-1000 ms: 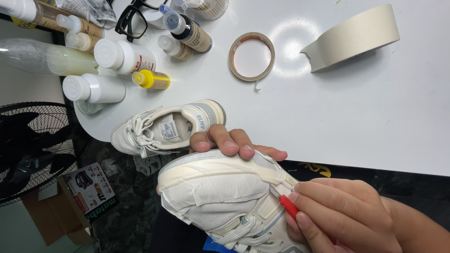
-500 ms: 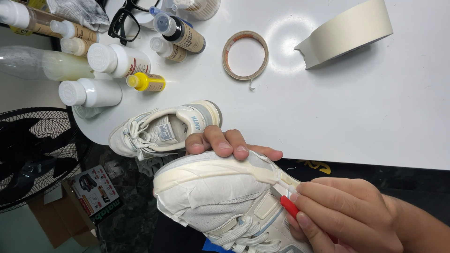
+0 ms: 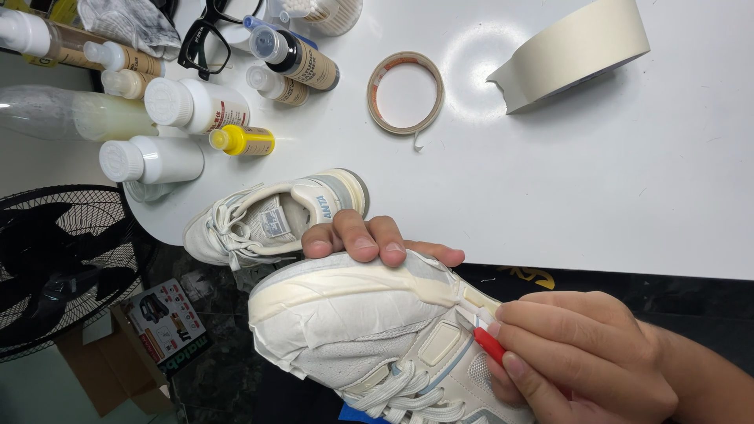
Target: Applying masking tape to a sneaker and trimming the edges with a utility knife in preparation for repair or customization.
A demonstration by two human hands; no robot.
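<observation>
Near the table's front edge, the left hand [image 3: 377, 242] curls its fingers over the far side of a white sneaker [image 3: 369, 338] wrapped in masking tape, gripping it sole-up. On the right, the right hand [image 3: 585, 353] pinches a red-handled tool [image 3: 487, 341] tight, its tip touching the sneaker's taped edge. A second sneaker [image 3: 271, 216] lies just beyond on the white table [image 3: 589, 180], near bottles [image 3: 196, 106] and tape rolls [image 3: 406, 92].

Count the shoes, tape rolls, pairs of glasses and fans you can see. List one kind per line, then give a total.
Shoes: 2
Tape rolls: 2
Pairs of glasses: 1
Fans: 1
Total: 6
</observation>
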